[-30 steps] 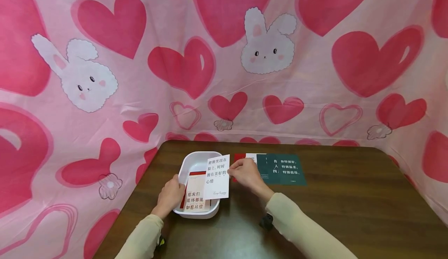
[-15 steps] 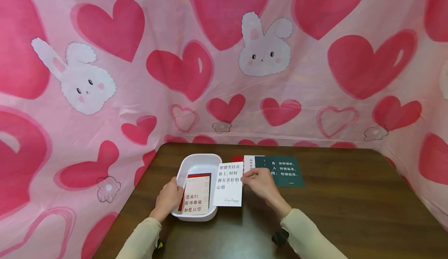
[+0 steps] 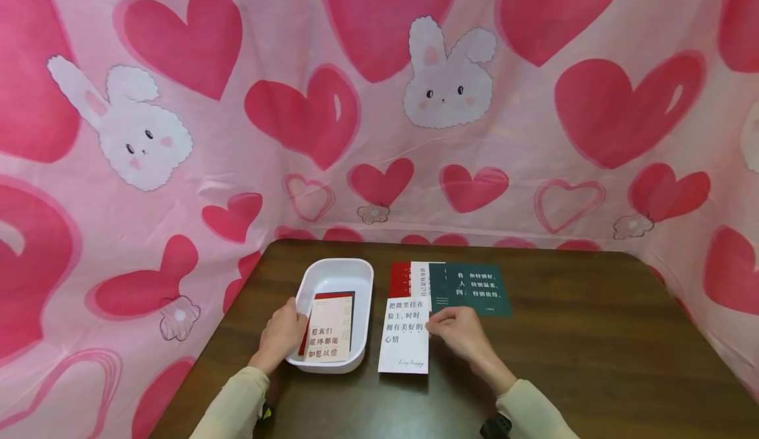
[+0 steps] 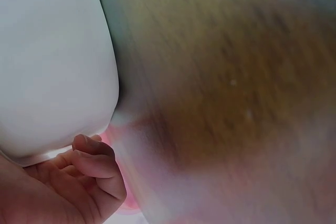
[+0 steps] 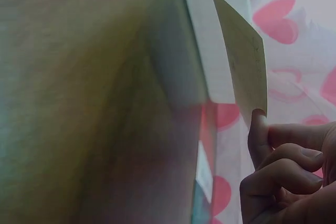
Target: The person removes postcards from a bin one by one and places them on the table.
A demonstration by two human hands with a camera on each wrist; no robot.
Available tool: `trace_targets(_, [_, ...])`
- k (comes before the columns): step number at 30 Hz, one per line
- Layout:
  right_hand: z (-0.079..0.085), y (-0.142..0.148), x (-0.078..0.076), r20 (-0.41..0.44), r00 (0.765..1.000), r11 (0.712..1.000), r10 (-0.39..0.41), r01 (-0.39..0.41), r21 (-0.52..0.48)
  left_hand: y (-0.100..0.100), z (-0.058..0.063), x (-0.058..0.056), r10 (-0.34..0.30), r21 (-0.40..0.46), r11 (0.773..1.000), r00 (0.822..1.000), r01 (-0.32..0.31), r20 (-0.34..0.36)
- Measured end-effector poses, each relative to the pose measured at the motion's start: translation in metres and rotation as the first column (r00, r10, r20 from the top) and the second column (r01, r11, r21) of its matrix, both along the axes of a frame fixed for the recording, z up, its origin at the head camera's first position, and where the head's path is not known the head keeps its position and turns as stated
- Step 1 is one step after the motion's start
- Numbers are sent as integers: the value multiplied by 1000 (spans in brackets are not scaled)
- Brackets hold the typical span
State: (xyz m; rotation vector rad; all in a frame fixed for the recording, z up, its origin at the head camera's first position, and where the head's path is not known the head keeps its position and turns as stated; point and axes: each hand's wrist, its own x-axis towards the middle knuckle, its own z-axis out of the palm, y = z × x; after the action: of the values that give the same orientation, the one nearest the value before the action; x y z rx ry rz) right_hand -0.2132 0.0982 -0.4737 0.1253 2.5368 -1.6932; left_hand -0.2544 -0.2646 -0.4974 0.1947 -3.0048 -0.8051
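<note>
A white card (image 3: 404, 343) with printed characters hangs right of the tray, pinched at its right edge by my right hand (image 3: 465, 337). In the right wrist view the thumb and a finger grip one end of the card (image 5: 244, 59), which is raised above the table. My left hand (image 3: 280, 333) holds the left rim of a white plastic tray (image 3: 339, 266). Seen from the left wrist, its fingers curl at the edge of the tray (image 4: 58, 66). Inside the tray lies a cream card (image 3: 329, 327) over a dark one and a red one.
Behind the held card, a red card (image 3: 400, 281), a white card (image 3: 420, 277) and green cards (image 3: 483, 291) overlap on the brown wooden table (image 3: 581, 347). A pink cloth (image 3: 379, 129) with hearts and rabbits hangs behind and beside the table.
My right hand has carried the white card from over the tray rightward and toward me, in front of the overlapping cards. My left hand stays on the tray rim.
</note>
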Motion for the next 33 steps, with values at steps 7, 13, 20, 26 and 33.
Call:
trace_targets(7, [-12,7,7,44,999,999,16,-18,27,0,-1,0,3,19,1000,1000,-4,13])
trace_targets(13, [-21,7,8,42,998,996,39,-42,81,-1,-3,0,-1,10,1000,1000,1,1])
trace_targets(20, [-28,6,8,61,996,983,58,-68,173,-2,-2,-1,-5,15,1000,1000,5,17])
trace_targets(26, [-30,5,8,67,995,976,76,-88,199,-1,-2,-1,-4,7,1000,1000,4,24])
trace_targets(33, [-28,4,5,33,994,968,100,-105,227,-2,3,-1,-17,2,1000,1000,16,26])
